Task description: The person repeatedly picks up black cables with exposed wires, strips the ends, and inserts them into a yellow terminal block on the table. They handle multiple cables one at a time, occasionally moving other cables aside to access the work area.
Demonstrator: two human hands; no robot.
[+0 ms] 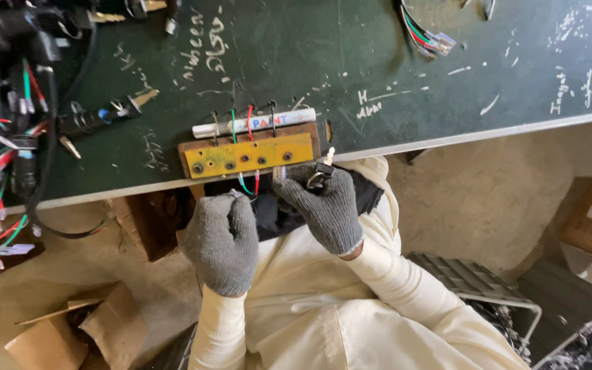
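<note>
right hand (323, 205): gloved in grey knit, fingers curled and clamped on a small black switch (321, 173) with a metal ring and a pale tip pointing up toward the desk's near edge.
left hand (222, 236): grey glove too, fingers folded into a loose fist; a thin wire seems pinched at its knuckles, but I cannot tell for sure.
switch: held just below the jig's right end, almost touching the desk's near edge; its long axis runs away from the person, tilted slightly right.
wires (248, 183): a green and a red strand hang down from the jig over the near edge, between the two hands, nearer the left one.
jig (248, 156): yellow plate on a wooden block, lying lengthwise along the desk's near edge, four bolt holes in a row; the right hand is the nearer to it.
marker (255, 123): white, lying parallel to the jig on its far side, touching it.
desk (392, 75): dark green top, chalk scribbles all over.
harness (8, 137): bundle of black, red and green wires at the left edge, well apart from both hands.
plug (429, 38): small clear connector with coloured leads near the far edge, well apart.
</note>
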